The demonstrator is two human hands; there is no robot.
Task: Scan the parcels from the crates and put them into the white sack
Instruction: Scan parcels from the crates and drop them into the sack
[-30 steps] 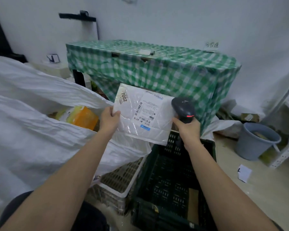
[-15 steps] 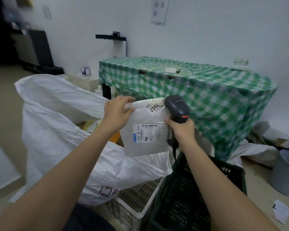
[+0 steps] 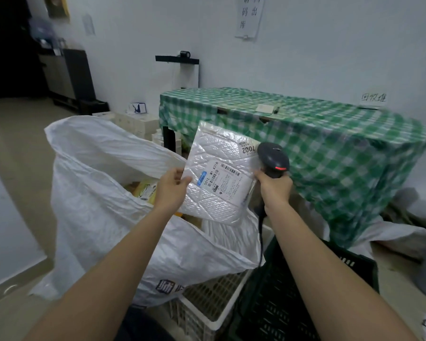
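Nearest the camera, below the two outstretched forearms, stand a white slatted plastic crate [image 3: 207,313] and, just to its right, a dark green slatted plastic crate [image 3: 293,299], side by side and touching. Above them the left hand [image 3: 170,190] pinches the left edge of a white quilted bubble-mailer parcel [image 3: 217,175], thumb on the front face and the other fingers hidden behind it. The parcel is held up tilted, its printed shipping label [image 3: 225,179] facing the camera and a small tag reading 7002 at its upper right corner. The right hand [image 3: 274,187] is curled round the handle of a dark grey handheld barcode scanner [image 3: 273,157], whose head sits just beside the parcel's upper right edge with a red light showing on its lower rim; a fingertip of this hand appears to touch the parcel's right edge. Directly under and to the left of the gripped parcel gapes the open mouth of a large white woven plastic sack [image 3: 101,193], with a yellow packet [image 3: 146,190] visible inside near the left wrist. Beyond the hands stands a long table draped in green-and-white checked cloth [image 3: 330,148], against a pale wall.
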